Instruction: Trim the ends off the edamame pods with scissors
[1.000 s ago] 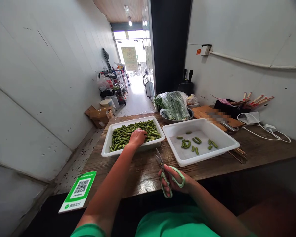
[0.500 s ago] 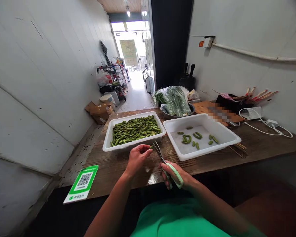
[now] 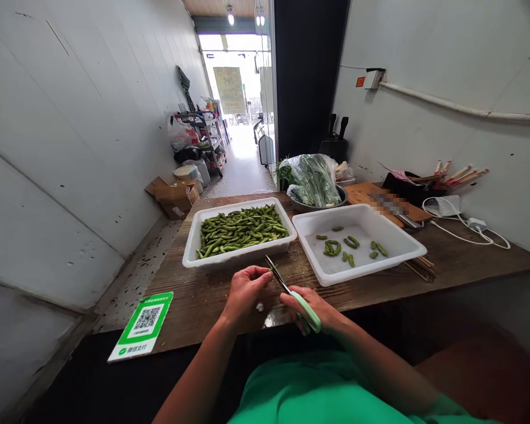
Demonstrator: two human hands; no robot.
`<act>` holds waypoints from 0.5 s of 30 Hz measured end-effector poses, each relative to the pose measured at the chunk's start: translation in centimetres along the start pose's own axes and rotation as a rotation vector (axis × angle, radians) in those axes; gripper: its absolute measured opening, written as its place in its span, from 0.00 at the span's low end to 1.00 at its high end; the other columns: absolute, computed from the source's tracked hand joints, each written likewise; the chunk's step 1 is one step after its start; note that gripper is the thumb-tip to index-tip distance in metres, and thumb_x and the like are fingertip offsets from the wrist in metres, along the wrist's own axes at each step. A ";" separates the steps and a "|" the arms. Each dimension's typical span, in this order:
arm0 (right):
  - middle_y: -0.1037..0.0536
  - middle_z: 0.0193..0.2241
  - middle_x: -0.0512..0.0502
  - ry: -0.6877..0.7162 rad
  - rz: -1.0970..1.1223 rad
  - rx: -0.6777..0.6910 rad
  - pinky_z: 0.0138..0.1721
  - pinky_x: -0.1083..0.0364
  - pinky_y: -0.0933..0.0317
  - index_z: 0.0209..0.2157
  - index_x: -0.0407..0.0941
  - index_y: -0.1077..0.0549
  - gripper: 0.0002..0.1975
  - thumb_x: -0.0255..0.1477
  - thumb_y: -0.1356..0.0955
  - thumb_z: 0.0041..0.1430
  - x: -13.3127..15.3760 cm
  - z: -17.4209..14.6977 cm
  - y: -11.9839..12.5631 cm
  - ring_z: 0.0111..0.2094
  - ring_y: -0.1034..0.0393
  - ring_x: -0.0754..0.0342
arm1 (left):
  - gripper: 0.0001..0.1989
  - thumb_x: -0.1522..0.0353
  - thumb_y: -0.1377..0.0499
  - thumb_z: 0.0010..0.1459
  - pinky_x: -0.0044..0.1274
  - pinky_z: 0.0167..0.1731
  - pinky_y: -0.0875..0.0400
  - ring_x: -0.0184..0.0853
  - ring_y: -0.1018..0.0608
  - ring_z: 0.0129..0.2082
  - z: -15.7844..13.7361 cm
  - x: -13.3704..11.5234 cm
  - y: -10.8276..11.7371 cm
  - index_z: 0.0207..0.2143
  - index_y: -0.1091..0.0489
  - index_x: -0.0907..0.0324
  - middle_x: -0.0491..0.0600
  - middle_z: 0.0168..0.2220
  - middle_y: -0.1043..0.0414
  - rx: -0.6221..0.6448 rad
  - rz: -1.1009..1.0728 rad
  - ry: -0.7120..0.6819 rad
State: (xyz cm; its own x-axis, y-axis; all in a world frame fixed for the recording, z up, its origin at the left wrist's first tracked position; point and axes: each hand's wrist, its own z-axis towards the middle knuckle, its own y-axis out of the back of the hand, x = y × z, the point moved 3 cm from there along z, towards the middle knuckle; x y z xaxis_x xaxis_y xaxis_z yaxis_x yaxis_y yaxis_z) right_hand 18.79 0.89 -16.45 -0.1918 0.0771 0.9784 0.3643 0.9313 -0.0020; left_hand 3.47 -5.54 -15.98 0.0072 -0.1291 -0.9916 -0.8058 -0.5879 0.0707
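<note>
Pinched in the fingers of my left hand (image 3: 246, 288) is a green soybean pod (image 3: 271, 270), mostly hidden by the fingertips. My right hand (image 3: 311, 306) is wrapped round the pale green handles of a pair of scissors (image 3: 307, 311), whose blades meet at the pod's end, looking nearly closed. Beyond my left hand stands a white tray (image 3: 189, 252) heaped with green pods (image 3: 242, 231). To its right, a second white tray (image 3: 324, 278) holds several scattered pods (image 3: 333, 248) on its bottom.
A bowl (image 3: 311, 207) with bagged leafy greens (image 3: 313, 179) sits behind the trays. Farther right are a wooden cutting board (image 3: 362, 193), a white cable (image 3: 463, 235) and skewers (image 3: 417, 271). A green QR code sign (image 3: 143, 324) lies at the table's left front edge.
The scissor blades have closed from a wider opening, and my right hand has shifted slightly left. My left hand still pinches the pod. The view has moved a little.
</note>
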 end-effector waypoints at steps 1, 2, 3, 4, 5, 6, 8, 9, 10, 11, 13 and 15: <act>0.38 0.12 0.59 -0.007 0.021 -0.003 0.08 0.64 0.48 0.24 0.44 0.42 0.25 0.52 0.35 0.49 -0.2 0.1 0.0 0.09 0.42 0.62 | 0.16 0.61 0.34 0.41 0.20 0.23 0.40 0.27 0.33 0.21 0.0 0.1 0.0 0.28 0.27 0.64 0.45 0.21 0.31 0.002 -0.006 0.007; 0.37 0.12 0.59 -0.020 0.041 -0.006 0.07 0.63 0.48 0.24 0.44 0.41 0.24 0.52 0.34 0.49 -0.5 0.1 0.0 0.09 0.42 0.62 | 0.16 0.61 0.34 0.41 0.20 0.23 0.40 0.27 0.33 0.21 0.0 0.2 0.1 0.28 0.27 0.64 0.45 0.20 0.31 0.005 -0.014 0.015; 0.37 0.12 0.59 -0.036 0.059 -0.009 0.07 0.63 0.48 0.25 0.44 0.40 0.24 0.52 0.34 0.48 -0.8 0.2 -0.1 0.09 0.42 0.62 | 0.16 0.61 0.33 0.41 0.20 0.22 0.40 0.26 0.33 0.20 0.0 0.3 0.2 0.28 0.27 0.64 0.45 0.20 0.31 0.006 -0.027 0.023; 0.37 0.12 0.58 -0.053 0.074 -0.015 0.07 0.63 0.47 0.26 0.44 0.40 0.24 0.52 0.34 0.48 -1.0 0.3 -0.1 0.09 0.42 0.61 | 0.15 0.61 0.33 0.41 0.20 0.22 0.40 0.26 0.33 0.20 -0.1 0.3 0.3 0.28 0.27 0.64 0.44 0.20 0.31 0.002 -0.047 0.029; 0.36 0.13 0.58 -0.068 0.091 -0.020 0.07 0.62 0.47 0.26 0.44 0.40 0.24 0.52 0.34 0.48 -1.3 0.4 -0.1 0.09 0.42 0.61 | 0.16 0.61 0.33 0.41 0.19 0.22 0.40 0.25 0.33 0.20 -0.1 0.4 0.4 0.29 0.27 0.64 0.44 0.21 0.31 -0.004 -0.079 0.032; 0.36 0.14 0.58 -0.076 0.112 -0.024 0.08 0.62 0.46 0.27 0.44 0.39 0.24 0.52 0.33 0.48 -1.5 0.4 -0.1 0.10 0.42 0.61 | 0.16 0.62 0.33 0.41 0.19 0.22 0.40 0.25 0.33 0.20 -0.1 0.4 0.5 0.29 0.27 0.64 0.44 0.22 0.31 -0.017 -0.126 0.035; 0.35 0.15 0.57 -0.073 0.181 -0.007 0.10 0.62 0.44 0.29 0.44 0.38 0.24 0.51 0.34 0.49 -1.9 0.6 -0.1 0.11 0.41 0.62 | 0.17 0.63 0.32 0.39 0.17 0.22 0.39 0.23 0.33 0.21 -0.1 0.5 0.7 0.31 0.27 0.63 0.43 0.25 0.30 -0.064 -0.262 0.041; 0.34 0.16 0.57 -0.067 0.228 0.017 0.12 0.61 0.43 0.32 0.43 0.38 0.24 0.52 0.34 0.49 -2.2 0.7 -0.2 0.12 0.40 0.62 | 0.17 0.64 0.31 0.38 0.17 0.22 0.38 0.23 0.32 0.21 -0.1 0.5 0.8 0.31 0.27 0.63 0.43 0.26 0.30 -0.091 -0.344 0.050; 0.34 0.18 0.57 -0.056 0.280 0.053 0.14 0.61 0.41 0.34 0.43 0.37 0.25 0.52 0.35 0.50 -2.4 0.7 -0.4 0.14 0.39 0.62 | 0.17 0.66 0.30 0.37 0.16 0.21 0.38 0.22 0.32 0.21 -0.1 0.6 0.8 0.31 0.28 0.62 0.42 0.26 0.30 -0.114 -0.426 0.068; 0.33 0.19 0.56 -0.044 0.332 0.098 0.16 0.60 0.40 0.36 0.43 0.37 0.25 0.52 0.36 0.52 -2.6 0.8 -0.5 0.15 0.38 0.61 | 0.17 0.68 0.30 0.36 0.16 0.20 0.37 0.22 0.31 0.21 -0.1 0.7 0.8 0.31 0.28 0.62 0.42 0.26 0.30 -0.132 -0.500 0.093; 0.33 0.21 0.55 -0.026 0.429 0.191 0.20 0.59 0.39 0.38 0.43 0.37 0.26 0.53 0.38 0.53 -2.8 0.7 -0.9 0.18 0.36 0.60 | 0.15 0.71 0.30 0.37 0.16 0.22 0.34 0.23 0.29 0.22 -0.1 0.8 0.7 0.30 0.30 0.62 0.42 0.25 0.31 -0.157 -0.613 0.143; 0.33 0.21 0.55 -0.026 0.471 0.231 0.21 0.58 0.39 0.39 0.43 0.38 0.27 0.54 0.39 0.53 -2.6 0.6 -1.2 0.18 0.36 0.60 | 0.12 0.74 0.32 0.40 0.18 0.27 0.29 0.26 0.25 0.25 -0.2 0.8 0.6 0.28 0.31 0.62 0.43 0.25 0.29 -0.166 -0.669 0.176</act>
State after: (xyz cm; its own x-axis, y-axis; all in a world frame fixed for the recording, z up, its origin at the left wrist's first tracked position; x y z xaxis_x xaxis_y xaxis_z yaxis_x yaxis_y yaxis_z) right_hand 18.33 -0.20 -19.06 -0.0791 0.5123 0.8552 0.2069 0.8476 -0.4886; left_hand 3.11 -6.17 -16.70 0.5761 0.1833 -0.7966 -0.4941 -0.6982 -0.5180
